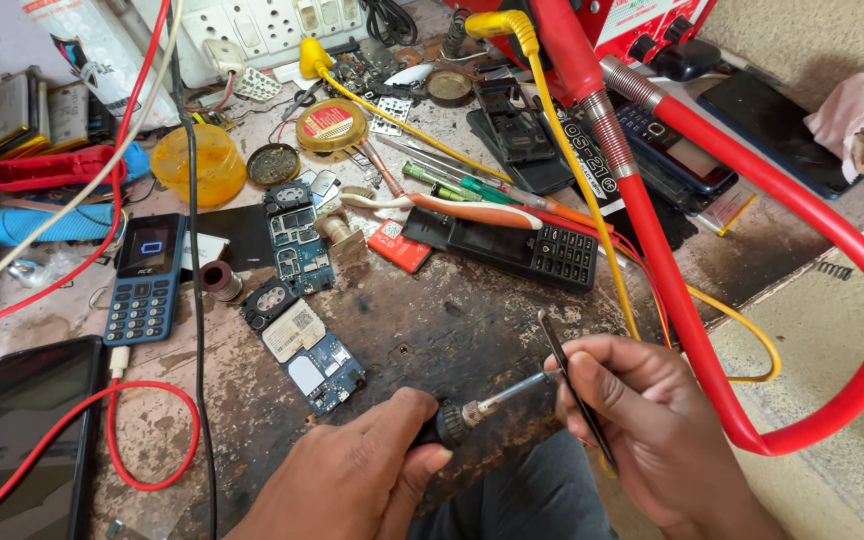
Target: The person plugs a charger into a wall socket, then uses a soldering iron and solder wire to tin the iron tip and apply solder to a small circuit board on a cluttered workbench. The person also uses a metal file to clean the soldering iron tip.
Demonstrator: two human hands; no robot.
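Note:
My left hand (352,475) grips the black handle of a soldering iron (482,405); its metal shaft points right, towards my right hand. My right hand (652,430) pinches dark thin tweezers (564,365), which stand tilted with the tip up next to the iron's tip. Both hands hover over the scorched wooden bench (452,320) near its front edge. A bare blue phone circuit board (307,350) lies just left of the hands. A second blue board (297,240) lies farther back.
A blue keypad phone (144,280) and a dark smartphone (22,430) lie at the left with a thin red cable (152,440). A black keypad phone (522,250), screwdrivers, a yellow tin (332,125) and a thick red hose (672,260) crowd the back and right.

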